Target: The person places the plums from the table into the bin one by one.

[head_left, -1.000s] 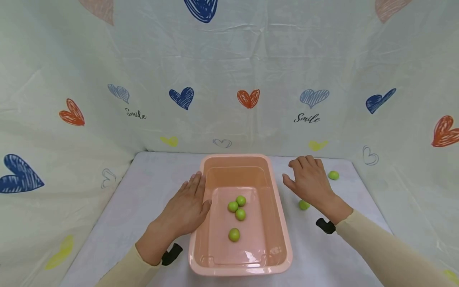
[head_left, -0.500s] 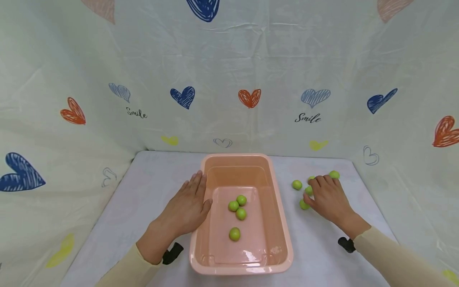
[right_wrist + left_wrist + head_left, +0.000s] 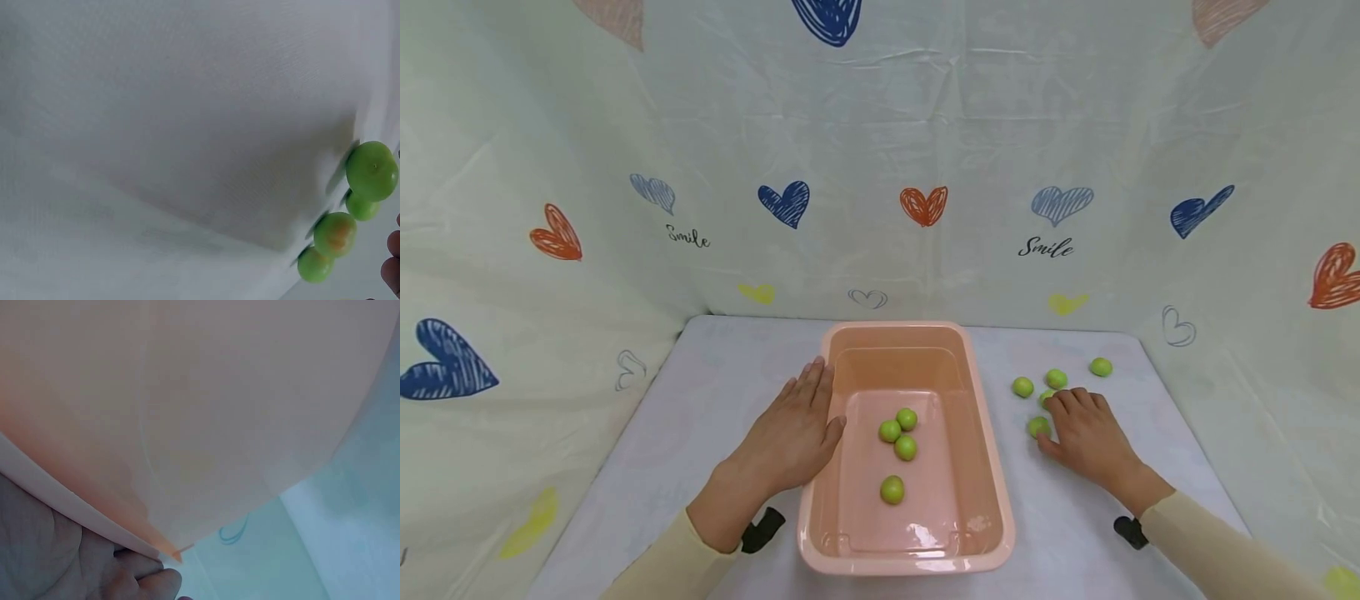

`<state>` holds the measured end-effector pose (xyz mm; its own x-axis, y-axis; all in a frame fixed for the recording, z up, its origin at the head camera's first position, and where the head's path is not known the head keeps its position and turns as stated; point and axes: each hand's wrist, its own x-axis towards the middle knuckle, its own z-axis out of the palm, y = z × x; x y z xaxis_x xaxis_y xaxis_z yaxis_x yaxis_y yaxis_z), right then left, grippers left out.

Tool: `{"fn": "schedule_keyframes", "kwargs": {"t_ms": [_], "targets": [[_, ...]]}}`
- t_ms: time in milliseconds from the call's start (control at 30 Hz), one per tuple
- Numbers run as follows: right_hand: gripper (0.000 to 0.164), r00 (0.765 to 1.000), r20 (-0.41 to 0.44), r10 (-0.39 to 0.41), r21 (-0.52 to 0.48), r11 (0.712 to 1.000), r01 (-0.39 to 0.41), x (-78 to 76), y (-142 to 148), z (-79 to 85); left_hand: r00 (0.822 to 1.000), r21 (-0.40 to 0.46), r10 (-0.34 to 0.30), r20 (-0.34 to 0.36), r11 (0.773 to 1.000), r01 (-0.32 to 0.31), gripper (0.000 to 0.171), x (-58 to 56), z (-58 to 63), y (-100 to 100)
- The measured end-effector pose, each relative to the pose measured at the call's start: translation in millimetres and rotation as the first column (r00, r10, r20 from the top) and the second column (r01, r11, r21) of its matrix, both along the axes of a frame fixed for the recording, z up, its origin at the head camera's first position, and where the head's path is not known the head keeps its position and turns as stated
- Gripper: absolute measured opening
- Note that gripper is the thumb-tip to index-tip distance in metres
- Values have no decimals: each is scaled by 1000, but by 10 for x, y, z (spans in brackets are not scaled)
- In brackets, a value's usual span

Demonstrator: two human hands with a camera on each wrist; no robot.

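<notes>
A peach-coloured plastic basin (image 3: 906, 564) stands mid-table, with several small round green fruits (image 3: 906, 448) on its floor. Flat and straight-fingered, my left hand (image 3: 784, 437) rests along the basin's left rim; in the left wrist view its palm lies against the basin wall (image 3: 206, 412). Right of the basin, my right hand (image 3: 1093, 442) is low over the table, thumb beside the nearest green fruit (image 3: 1038, 427). Its fingertips partly cover another fruit (image 3: 1046, 398). In the right wrist view a gap shows between its fingertips (image 3: 394, 244) and the row of green fruits (image 3: 335, 235).
More green fruits lie on the white-covered table (image 3: 737, 367): one near the basin's right side (image 3: 1022, 387), one further back (image 3: 1056, 378), and one at the far right (image 3: 1101, 367). A heart-printed curtain (image 3: 850, 125) hangs behind and beside the table.
My right hand has come down from above the fruits and drawn slightly nearer me and to the right, uncovering several of them. The left hand and the basin stay put.
</notes>
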<state>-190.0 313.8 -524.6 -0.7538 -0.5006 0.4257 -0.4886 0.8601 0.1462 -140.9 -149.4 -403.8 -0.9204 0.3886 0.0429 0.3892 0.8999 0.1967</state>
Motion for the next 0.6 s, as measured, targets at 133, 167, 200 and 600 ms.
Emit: {"fn": "schedule_keyframes", "kwargs": {"t_ms": [133, 167, 200, 600], "targets": [[48, 1000, 4, 9, 22, 1000, -9, 14, 9, -49, 1000, 3, -3, 0, 1000, 3, 73, 4, 6, -2], [48, 1000, 7, 8, 26, 1000, -8, 16, 13, -58, 1000, 4, -3, 0, 1000, 3, 73, 5, 9, -1], [48, 1000, 11, 4, 28, 1000, -5, 18, 16, -65, 1000, 5, -4, 1, 1000, 4, 73, 7, 12, 0], [43, 997, 81, -16, 68, 998, 10, 39, -20, -92, 1000, 3, 1, 8, 1000, -1, 73, 18, 23, 2]]}}
